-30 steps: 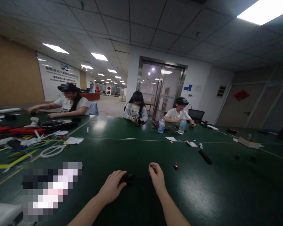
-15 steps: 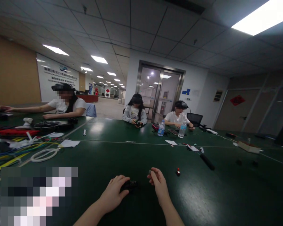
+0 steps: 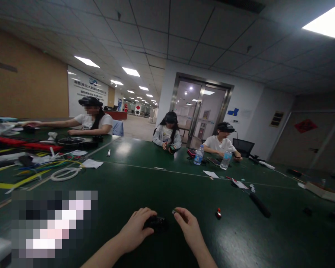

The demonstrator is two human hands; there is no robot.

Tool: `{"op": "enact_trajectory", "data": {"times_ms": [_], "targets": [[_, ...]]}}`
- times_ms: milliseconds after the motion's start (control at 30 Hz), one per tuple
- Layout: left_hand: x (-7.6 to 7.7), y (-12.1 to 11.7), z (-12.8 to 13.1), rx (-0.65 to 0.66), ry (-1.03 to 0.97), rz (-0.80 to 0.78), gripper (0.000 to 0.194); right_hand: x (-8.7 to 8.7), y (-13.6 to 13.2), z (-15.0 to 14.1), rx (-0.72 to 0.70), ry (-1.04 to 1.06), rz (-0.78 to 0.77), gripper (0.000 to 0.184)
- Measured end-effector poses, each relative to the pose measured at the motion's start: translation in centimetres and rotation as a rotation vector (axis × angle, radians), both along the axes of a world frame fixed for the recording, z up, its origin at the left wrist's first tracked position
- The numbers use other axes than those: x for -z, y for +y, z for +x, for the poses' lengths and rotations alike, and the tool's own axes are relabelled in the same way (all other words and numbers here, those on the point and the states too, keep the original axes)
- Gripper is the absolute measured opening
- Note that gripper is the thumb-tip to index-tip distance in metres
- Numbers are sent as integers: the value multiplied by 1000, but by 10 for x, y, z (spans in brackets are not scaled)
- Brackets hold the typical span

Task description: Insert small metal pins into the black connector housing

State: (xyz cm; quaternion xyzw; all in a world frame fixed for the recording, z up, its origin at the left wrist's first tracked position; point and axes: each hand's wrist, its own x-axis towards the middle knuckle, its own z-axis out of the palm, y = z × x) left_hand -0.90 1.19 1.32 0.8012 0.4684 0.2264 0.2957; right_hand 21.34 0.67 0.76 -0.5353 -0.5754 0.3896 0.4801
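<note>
My left hand [image 3: 138, 227] is closed around a small black device [image 3: 158, 222] on the green table, fingers over its top and thumb at the near side. The palm hides much of the device, so its kind does not show. Just to the right, my right hand [image 3: 187, 222] pinches a tiny grey piece [image 3: 173, 211] between thumb and fingertips. The piece points toward the device, with a narrow gap between them. A small red and silver object [image 3: 218, 213] lies right of my right hand.
Cables [image 3: 64, 174], a white paper [image 3: 92, 163] and tools clutter the left side. A small wrench [image 3: 108, 152] and two water bottles [image 3: 198, 155] are farther back. A black rod-shaped thing [image 3: 259, 204] lies to the right. Three people sit across the table.
My right hand has lowered the grey piece and brought it closer to the black device. My left hand keeps its hold. The camera view has swung somewhat to the left.
</note>
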Motion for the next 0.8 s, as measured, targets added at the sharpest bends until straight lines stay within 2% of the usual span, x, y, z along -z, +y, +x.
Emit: {"op": "enact_trajectory", "data": {"times_ms": [267, 533, 800], "targets": [[7, 2, 2, -1, 36, 42, 44, -2, -1, -7, -46, 30, 15, 29], [11, 4, 2, -4, 23, 48, 43, -5, -11, -24, -156, -236, 59, 13], [12, 5, 3, -2, 24, 63, 42, -6, -14, -29, -191, -309, 65, 17]]}}
